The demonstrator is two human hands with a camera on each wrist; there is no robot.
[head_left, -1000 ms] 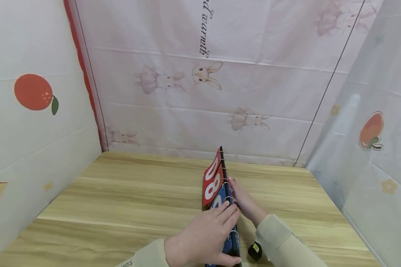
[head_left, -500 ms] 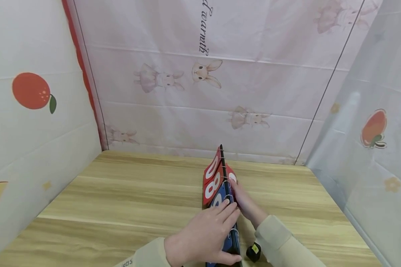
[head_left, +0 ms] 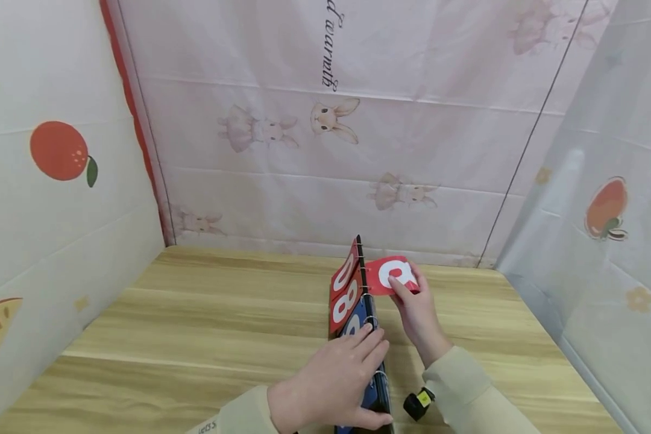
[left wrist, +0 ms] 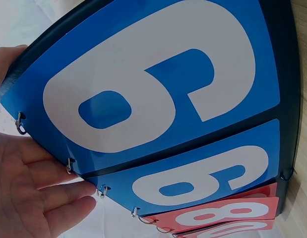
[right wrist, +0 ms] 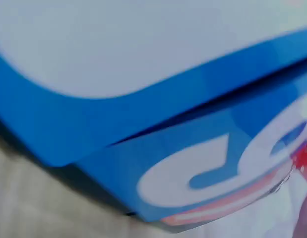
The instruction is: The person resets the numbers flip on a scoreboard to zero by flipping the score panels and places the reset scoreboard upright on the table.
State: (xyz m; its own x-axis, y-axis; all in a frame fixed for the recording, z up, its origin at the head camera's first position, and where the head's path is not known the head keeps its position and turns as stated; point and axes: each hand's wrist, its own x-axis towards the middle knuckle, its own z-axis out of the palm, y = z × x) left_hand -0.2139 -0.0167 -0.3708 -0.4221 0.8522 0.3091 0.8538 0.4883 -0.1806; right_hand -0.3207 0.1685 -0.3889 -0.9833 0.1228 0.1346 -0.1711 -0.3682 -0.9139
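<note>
A desktop flip scoreboard (head_left: pixel 364 277) with a black frame and ring-bound number cards stands like a tent on the table. Its left face carries red cards at the far end and blue ones nearer. My left hand (head_left: pixel 333 377) rests along the top edge, fingertips by the rings and thumb near the close end. In the left wrist view, a large blue 6 card (left wrist: pixel 160 99) faces the camera beside the left fingers (left wrist: pixel 69 193). My right hand (head_left: pixel 420 313) pinches a red card (head_left: pixel 377 280), raised out to the right; the thumb partly covers its white digit.
A wood-grain table (head_left: pixel 222 313) lies under the scoreboard. Printed cloth walls (head_left: pixel 282 211) enclose it at the back and both sides. A small black block with a yellow label (head_left: pixel 419 404) sits against the right sleeve.
My right hand has moved from beside the scoreboard's right face outward to the right, swinging the red card up and out. The left hand has stayed put.
</note>
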